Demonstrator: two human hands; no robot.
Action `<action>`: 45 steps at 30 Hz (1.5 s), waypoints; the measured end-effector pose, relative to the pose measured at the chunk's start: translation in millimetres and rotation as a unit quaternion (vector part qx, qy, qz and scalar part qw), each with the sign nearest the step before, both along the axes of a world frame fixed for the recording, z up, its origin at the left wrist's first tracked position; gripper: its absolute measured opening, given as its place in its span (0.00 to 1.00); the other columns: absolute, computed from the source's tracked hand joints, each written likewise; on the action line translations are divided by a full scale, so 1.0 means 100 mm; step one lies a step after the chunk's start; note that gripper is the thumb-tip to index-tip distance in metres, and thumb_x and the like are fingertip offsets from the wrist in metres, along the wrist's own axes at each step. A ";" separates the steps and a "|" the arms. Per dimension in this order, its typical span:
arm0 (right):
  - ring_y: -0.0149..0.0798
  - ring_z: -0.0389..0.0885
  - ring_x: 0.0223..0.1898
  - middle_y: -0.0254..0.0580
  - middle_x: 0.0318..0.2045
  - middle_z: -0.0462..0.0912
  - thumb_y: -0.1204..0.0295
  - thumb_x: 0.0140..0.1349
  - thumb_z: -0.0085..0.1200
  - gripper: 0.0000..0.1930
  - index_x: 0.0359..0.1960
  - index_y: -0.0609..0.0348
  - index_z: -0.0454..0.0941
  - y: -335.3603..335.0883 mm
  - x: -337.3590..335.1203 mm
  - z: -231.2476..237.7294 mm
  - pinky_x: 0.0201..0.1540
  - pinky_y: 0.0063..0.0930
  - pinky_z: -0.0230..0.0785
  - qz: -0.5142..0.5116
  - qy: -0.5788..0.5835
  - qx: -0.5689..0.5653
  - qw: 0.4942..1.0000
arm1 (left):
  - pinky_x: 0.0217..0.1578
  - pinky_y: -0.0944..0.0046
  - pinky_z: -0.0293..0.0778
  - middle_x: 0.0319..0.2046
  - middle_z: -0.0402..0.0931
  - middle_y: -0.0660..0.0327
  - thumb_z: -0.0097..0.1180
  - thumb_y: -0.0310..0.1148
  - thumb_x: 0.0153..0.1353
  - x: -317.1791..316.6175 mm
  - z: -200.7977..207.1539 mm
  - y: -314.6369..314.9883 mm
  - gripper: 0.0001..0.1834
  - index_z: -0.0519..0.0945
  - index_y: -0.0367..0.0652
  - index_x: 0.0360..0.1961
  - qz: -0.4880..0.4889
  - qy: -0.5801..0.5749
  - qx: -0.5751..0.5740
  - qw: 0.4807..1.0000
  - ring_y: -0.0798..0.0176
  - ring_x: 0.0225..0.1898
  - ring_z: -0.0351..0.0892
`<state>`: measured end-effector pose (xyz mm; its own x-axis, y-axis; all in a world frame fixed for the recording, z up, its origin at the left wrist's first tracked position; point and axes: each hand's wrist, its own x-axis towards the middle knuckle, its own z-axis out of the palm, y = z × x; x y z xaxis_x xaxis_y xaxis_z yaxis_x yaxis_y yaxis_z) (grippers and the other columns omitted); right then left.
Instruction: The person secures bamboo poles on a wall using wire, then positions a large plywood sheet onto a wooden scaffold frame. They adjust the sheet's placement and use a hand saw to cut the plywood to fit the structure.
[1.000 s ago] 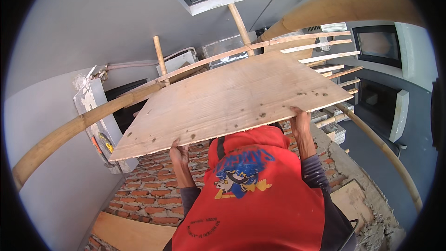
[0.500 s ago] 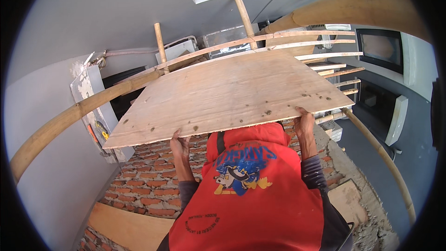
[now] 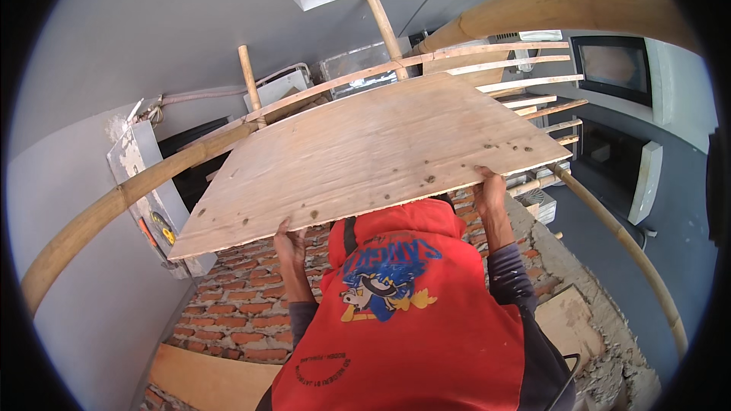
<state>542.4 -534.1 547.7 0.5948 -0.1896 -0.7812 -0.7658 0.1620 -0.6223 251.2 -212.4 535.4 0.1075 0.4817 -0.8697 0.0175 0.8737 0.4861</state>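
A large plywood sheet (image 3: 365, 144), pale with dark knots along its near edge, spans the middle of the view. My left hand (image 3: 290, 244) grips the near edge left of centre, thumb on top and the other fingers beneath. Further right, my right hand (image 3: 489, 186) holds the same edge in the same way. The fingers under the board are mostly hidden. The far edge of the sheet lies against a long bamboo rail (image 3: 205, 148). My red shirt (image 3: 411, 320) with a cartoon print shows below the board.
Thin wooden slats (image 3: 533, 84) jut out at the right. A thick bamboo pole (image 3: 563, 7) crosses the upper right, and a slimmer bamboo pole (image 3: 624, 240) runs down the right side. Below is a rough brick wall (image 3: 236, 312) with a wood panel (image 3: 213, 380). Tools (image 3: 161, 228) lie on a ledge at left.
The whole scene has shifted slightly left in view, and the sheet's left end sits a little lower. Both hands keep their hold on the near edge.
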 end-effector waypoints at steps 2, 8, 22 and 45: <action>0.41 0.75 0.39 0.43 0.39 0.73 0.82 0.49 0.49 0.21 0.48 0.63 0.66 0.03 0.01 0.03 0.29 0.36 0.69 -0.007 -0.011 0.003 1.000 | 0.47 0.52 0.75 0.51 0.67 0.47 0.47 0.26 0.58 0.04 0.00 0.00 0.20 0.63 0.28 0.50 -0.004 0.003 0.014 1.000 0.48 0.49 0.72; 0.40 0.76 0.35 0.43 0.36 0.74 0.79 0.51 0.48 0.16 0.43 0.64 0.68 0.10 0.02 0.01 0.28 0.32 0.71 -0.007 -0.038 0.000 0.999 | 0.43 0.54 0.77 0.48 0.69 0.46 0.46 0.30 0.60 0.00 -0.04 0.02 0.20 0.64 0.28 0.50 -0.006 0.007 0.021 1.000 0.49 0.43 0.76; 0.40 0.76 0.34 0.42 0.36 0.74 0.79 0.53 0.48 0.14 0.43 0.64 0.68 0.08 0.02 -0.01 0.28 0.31 0.70 -0.006 -0.018 -0.009 1.000 | 0.44 0.53 0.76 0.46 0.71 0.50 0.46 0.30 0.60 -0.08 -0.11 0.05 0.16 0.68 0.32 0.48 -0.019 0.026 0.010 0.999 0.51 0.41 0.77; 0.40 0.74 0.35 0.43 0.37 0.73 0.78 0.51 0.48 0.15 0.43 0.63 0.69 0.06 0.05 -0.03 0.31 0.34 0.68 -0.003 0.003 -0.014 1.000 | 0.48 0.54 0.71 0.51 0.68 0.54 0.44 0.30 0.60 -0.01 -0.08 0.07 0.17 0.67 0.35 0.50 -0.039 0.023 0.007 0.999 0.51 0.50 0.72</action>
<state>547.1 -527.9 544.2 0.5887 -0.2148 -0.7793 -0.7688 0.1491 -0.6219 249.8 -205.6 526.9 0.1046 0.4852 -0.8681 0.1076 0.8623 0.4949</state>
